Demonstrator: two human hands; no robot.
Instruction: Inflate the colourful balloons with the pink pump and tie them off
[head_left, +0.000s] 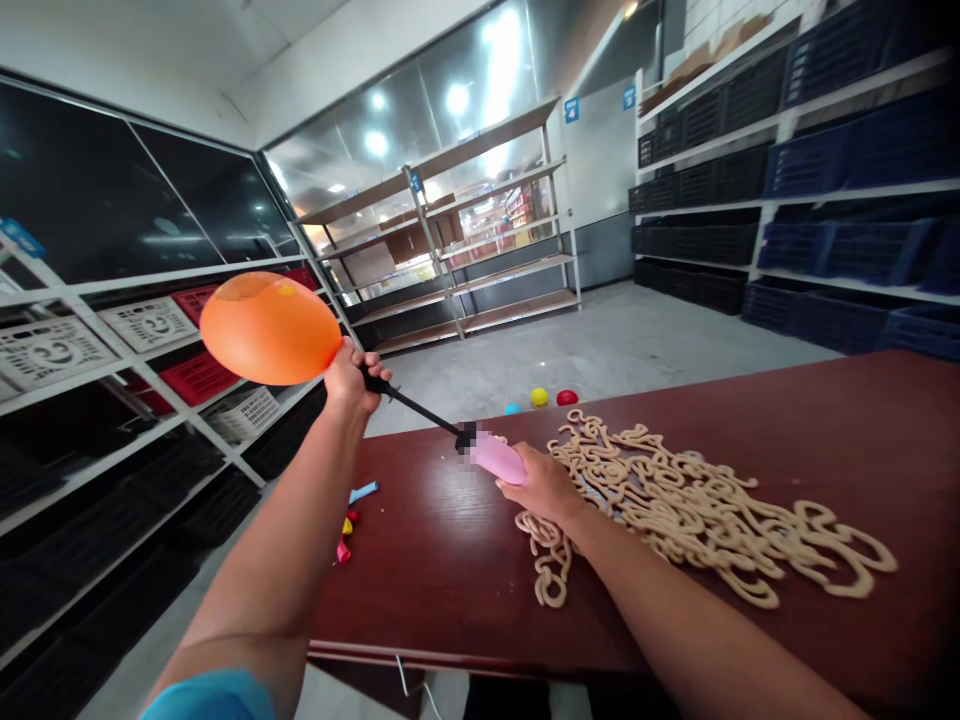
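Observation:
An inflated orange balloon (270,328) is at the left, its neck at my left hand (352,375). My left hand is closed around the black end of a balloon pump, by the balloon's neck; the exact grip on the neck is hidden. The pump's thin black rod (424,412) runs down and right to its pink body (499,460). My right hand (541,485) is wrapped around that pink part, above the dark red table (435,570). Small uninflated balloons (365,491) in blue, yellow and red lie near the table's left edge.
A tangle of beige curled cords (675,500) covers much of the table's right half. Beyond the far edge, a yellow ball-like thing (539,397) and a red one (567,398) show. Metal shelves (517,315) stand behind; crates (817,160) fill racks at the sides.

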